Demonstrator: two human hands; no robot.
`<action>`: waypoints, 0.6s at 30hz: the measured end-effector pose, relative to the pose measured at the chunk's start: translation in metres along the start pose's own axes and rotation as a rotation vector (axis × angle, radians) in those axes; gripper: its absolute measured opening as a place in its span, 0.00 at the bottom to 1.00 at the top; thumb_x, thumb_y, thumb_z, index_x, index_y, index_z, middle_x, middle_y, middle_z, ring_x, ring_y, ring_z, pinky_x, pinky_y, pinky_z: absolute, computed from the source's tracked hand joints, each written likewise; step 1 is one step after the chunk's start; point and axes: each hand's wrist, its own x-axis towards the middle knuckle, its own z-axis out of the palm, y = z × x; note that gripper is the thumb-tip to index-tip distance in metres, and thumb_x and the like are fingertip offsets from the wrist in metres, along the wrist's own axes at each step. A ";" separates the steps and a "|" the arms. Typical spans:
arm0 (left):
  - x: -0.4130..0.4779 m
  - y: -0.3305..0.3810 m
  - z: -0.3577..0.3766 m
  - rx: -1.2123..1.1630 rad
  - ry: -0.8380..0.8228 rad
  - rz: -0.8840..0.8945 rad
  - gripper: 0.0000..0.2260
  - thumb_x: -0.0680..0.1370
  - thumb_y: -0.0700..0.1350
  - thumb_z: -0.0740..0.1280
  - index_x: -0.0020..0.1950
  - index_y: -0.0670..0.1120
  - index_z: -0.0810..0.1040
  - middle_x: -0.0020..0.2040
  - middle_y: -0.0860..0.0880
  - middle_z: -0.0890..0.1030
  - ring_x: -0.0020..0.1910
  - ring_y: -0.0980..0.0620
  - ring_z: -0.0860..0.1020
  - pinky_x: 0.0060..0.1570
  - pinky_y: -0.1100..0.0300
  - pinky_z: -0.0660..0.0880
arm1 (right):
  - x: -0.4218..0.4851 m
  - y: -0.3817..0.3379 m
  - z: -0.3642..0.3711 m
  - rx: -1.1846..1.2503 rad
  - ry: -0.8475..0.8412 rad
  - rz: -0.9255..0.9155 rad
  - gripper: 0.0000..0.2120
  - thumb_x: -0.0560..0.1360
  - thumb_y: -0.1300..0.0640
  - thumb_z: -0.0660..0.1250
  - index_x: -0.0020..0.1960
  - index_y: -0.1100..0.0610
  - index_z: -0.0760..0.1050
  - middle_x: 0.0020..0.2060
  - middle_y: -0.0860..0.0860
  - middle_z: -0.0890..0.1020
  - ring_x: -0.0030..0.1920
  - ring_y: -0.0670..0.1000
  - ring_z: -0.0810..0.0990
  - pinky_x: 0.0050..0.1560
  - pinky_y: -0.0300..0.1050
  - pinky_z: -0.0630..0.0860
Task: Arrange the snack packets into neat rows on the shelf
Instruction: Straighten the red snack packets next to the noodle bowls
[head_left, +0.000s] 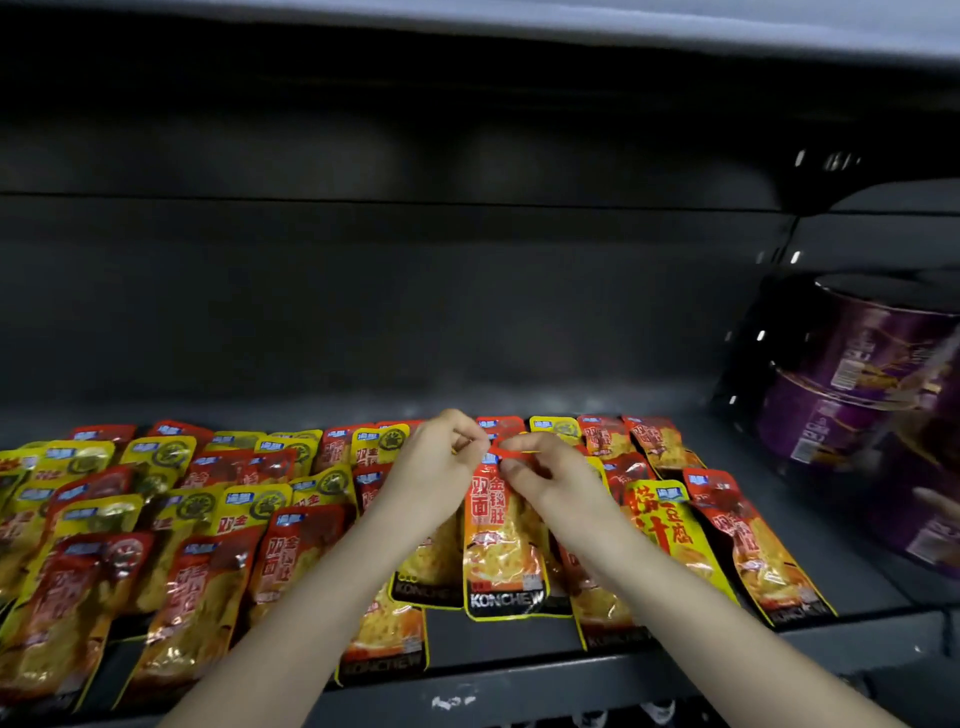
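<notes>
Several red, orange and yellow snack packets (197, 509) lie flat in overlapping rows on a grey metal shelf (519, 680). An orange packet (501, 545) marked KONCHEW lies lengthwise at the middle. My left hand (441, 462) and my right hand (540, 473) both pinch the top edge of that orange packet, fingers closed on it. More packets (748, 551) lie to the right of my right forearm. The packets under my forearms are partly hidden.
Purple round tubs (852, 395) are stacked on the shelf at the far right. The dark back wall (415, 291) of the shelf rises behind the packets. An upper shelf (519, 21) hangs overhead. Bare shelf shows along the front edge.
</notes>
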 end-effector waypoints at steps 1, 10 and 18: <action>0.002 0.003 0.007 -0.038 0.016 -0.010 0.03 0.79 0.43 0.63 0.51 0.46 0.76 0.43 0.55 0.76 0.41 0.58 0.75 0.43 0.61 0.73 | 0.001 0.003 -0.006 0.017 0.010 -0.010 0.06 0.78 0.60 0.63 0.53 0.52 0.74 0.34 0.50 0.75 0.34 0.49 0.72 0.33 0.40 0.70; 0.012 0.025 0.069 -0.212 -0.034 -0.086 0.07 0.79 0.44 0.64 0.55 0.44 0.75 0.51 0.44 0.80 0.50 0.47 0.78 0.52 0.50 0.75 | 0.012 0.021 -0.052 -0.054 0.153 -0.099 0.05 0.77 0.62 0.64 0.53 0.56 0.73 0.32 0.46 0.75 0.27 0.39 0.71 0.29 0.31 0.66; 0.018 0.039 0.103 -0.101 0.003 -0.053 0.10 0.79 0.42 0.62 0.61 0.44 0.71 0.52 0.47 0.76 0.53 0.47 0.76 0.43 0.61 0.66 | 0.011 0.036 -0.080 -0.463 0.243 -0.156 0.10 0.77 0.58 0.64 0.57 0.59 0.75 0.46 0.50 0.80 0.47 0.49 0.78 0.40 0.31 0.66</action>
